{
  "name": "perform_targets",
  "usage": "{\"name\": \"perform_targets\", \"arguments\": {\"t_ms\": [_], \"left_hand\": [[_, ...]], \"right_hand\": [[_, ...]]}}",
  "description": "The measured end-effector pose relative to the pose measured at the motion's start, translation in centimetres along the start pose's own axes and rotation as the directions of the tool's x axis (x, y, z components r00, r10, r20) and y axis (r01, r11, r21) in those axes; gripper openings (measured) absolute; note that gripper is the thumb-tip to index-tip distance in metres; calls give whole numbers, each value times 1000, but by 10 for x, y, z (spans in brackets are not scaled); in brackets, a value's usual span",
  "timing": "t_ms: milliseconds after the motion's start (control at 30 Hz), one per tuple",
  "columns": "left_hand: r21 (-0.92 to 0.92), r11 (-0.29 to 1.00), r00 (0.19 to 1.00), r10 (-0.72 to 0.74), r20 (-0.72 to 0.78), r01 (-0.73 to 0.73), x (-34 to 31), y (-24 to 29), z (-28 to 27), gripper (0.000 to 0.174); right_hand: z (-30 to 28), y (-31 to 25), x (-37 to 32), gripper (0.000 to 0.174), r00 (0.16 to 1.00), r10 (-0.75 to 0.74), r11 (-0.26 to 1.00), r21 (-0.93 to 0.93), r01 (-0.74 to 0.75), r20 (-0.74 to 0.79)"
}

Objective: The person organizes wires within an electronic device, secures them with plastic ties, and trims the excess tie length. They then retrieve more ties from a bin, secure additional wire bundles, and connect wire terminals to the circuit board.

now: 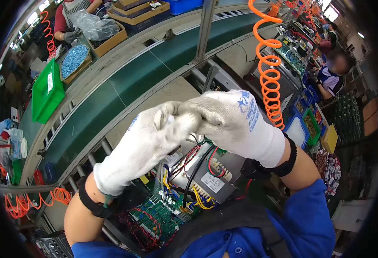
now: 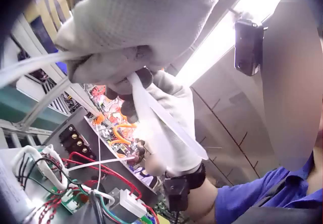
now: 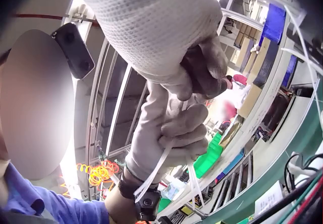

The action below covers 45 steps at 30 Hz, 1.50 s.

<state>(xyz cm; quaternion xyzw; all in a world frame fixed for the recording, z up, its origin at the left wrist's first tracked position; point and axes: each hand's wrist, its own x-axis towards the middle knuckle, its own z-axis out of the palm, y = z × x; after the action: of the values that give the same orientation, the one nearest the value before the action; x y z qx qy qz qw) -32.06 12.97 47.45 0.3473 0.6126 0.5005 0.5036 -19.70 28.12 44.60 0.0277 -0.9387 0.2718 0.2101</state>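
Gloved left hand (image 1: 141, 142) and right hand (image 1: 240, 124) grasp white cable ties (image 2: 176, 128) in curled fingers; bulky fabric could dull grip; one might drop onto the circuit board (image 1: 165, 215)

The location is an electronics assembly plant. A green conveyor belt (image 1: 141, 75) runs past benches carrying a green parts bin (image 1: 49, 92) and populated circuit boards (image 1: 294, 53) (a coiled orange hose (image 1: 271, 19) hangs overhead), with other workers (image 1: 330, 79) positioned at the stations.
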Motion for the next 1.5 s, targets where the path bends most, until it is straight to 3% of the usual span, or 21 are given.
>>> {"name": "perform_targets", "arguments": {"t_ms": [100,167,233,367,433,500,533,567,600,700,833,900,1000,1133,1200,1233,1300,1367,1400,1433,1500], "left_hand": [[-130,989,997,72,11,-70,1,-16,-4,20],[328,941,982,-130,135,79,-6,-16,-24,42],[316,947,984,-107,140,58,-8,-19,-27,39],[676,736,999,34,12,-33,-9,-27,-41,29],[775,632,1000,-9,7,0,-12,-19,-44,22],[853,501,974,78,-214,147,-10,-30,-60,15],[740,652,917,177,-358,163,-8,-36,-60,21],[741,651,917,177,-358,164,-6,-41,-59,21],[679,734,884,306,-352,17,-3,-44,-56,27],[772,626,944,310,-115,-111,-4,-21,-15,31],[640,766,994,108,-34,-61,-4,-31,-15,13],[815,553,971,237,42,-170,-8,-50,-26,17],[877,454,970,237,53,-159,-4,-73,-31,18],[816,553,985,117,125,-169,15,-87,-20,19],[785,593,984,105,146,-179,21,-88,-17,19],[751,633,981,96,166,-189,24,-90,-17,19],[741,647,981,65,182,-180,28,-98,-21,17],[718,654,953,14,303,-238,30,-100,-23,16],[752,646,939,-159,305,-135,31,-85,-21,28],[750,648,940,-157,304,-134,29,-89,-21,28],[690,638,937,186,295,-343,26,-97,-22,15]], "right_hand": [[6,7,0,18,997,-77,997,-11,77,1],[0,8,-3,22,999,18,986,163,-22,29],[-2,12,-7,27,999,-14,987,163,9,29],[-12,18,-7,25,998,-42,996,73,45,-45],[-27,16,-7,21,991,113,993,24,-112,-77],[-46,12,-5,17,852,502,857,224,-465,-152],[-48,12,-2,17,852,500,857,226,-463,-153],[-49,13,1,16,861,496,859,215,-465,-116],[-49,12,2,15,867,492,859,204,-470,-77],[-19,17,7,16,996,65,995,67,-69,61],[-5,13,-1,17,980,159,948,261,-184,116],[-5,18,-12,18,954,247,909,300,-290,172],[12,30,-29,26,755,323,946,-207,-249,570],[23,32,-25,29,662,350,937,-240,-255,662],[16,35,-18,25,453,404,722,27,-691,795],[18,40,-24,25,455,406,723,26,-691,792],[25,54,-39,22,651,217,741,312,-595,727],[23,54,-39,20,653,187,751,322,-577,734],[24,56,-41,19,710,154,796,340,-501,687],[26,56,-43,17,761,115,837,351,-421,638],[24,51,-40,18,755,154,831,330,-448,638]]}}
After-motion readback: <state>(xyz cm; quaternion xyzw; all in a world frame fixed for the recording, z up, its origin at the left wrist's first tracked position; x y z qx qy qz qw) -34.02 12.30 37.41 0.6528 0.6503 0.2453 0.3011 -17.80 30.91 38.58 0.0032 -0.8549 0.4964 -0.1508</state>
